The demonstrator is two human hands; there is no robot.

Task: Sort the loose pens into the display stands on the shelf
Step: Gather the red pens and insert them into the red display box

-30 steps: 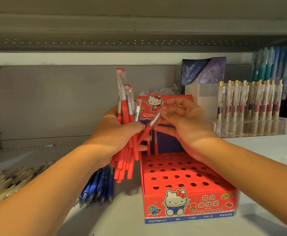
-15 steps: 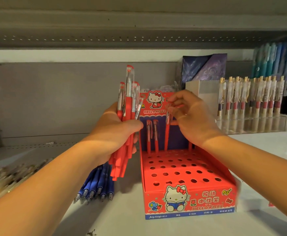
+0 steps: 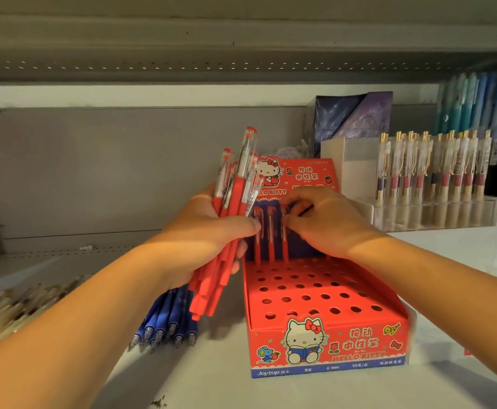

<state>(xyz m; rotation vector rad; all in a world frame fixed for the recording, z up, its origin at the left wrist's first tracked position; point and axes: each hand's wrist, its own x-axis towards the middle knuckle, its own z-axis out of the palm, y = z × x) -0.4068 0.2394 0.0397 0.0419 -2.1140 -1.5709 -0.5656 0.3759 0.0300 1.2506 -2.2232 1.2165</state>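
Note:
My left hand (image 3: 208,231) grips a bundle of red pens (image 3: 235,202) with clear caps, held upright just left of the red Hello Kitty display stand (image 3: 359,340). The stand's top is a grid of holes, nearly all empty. Three red pens stand in its back row; two of them (image 3: 270,240) stand free. My right hand (image 3: 327,222) reaches over the back row with its fingertips pinched on the top of the third red pen (image 3: 285,249), whose lower end sits in a hole.
Several blue pens (image 3: 167,320) lie on the shelf under my left hand. More loose pens (image 3: 11,305) lie at the far left. A clear stand of gold-clipped pens (image 3: 433,172) and a purple box (image 3: 356,119) stand behind on the right. The upper shelf (image 3: 211,39) hangs close overhead.
My right hand drew one red pen from the bundle, carried it to the stand's back row and lowered it into a hole beside the two standing pens. The bundle shifted slightly.

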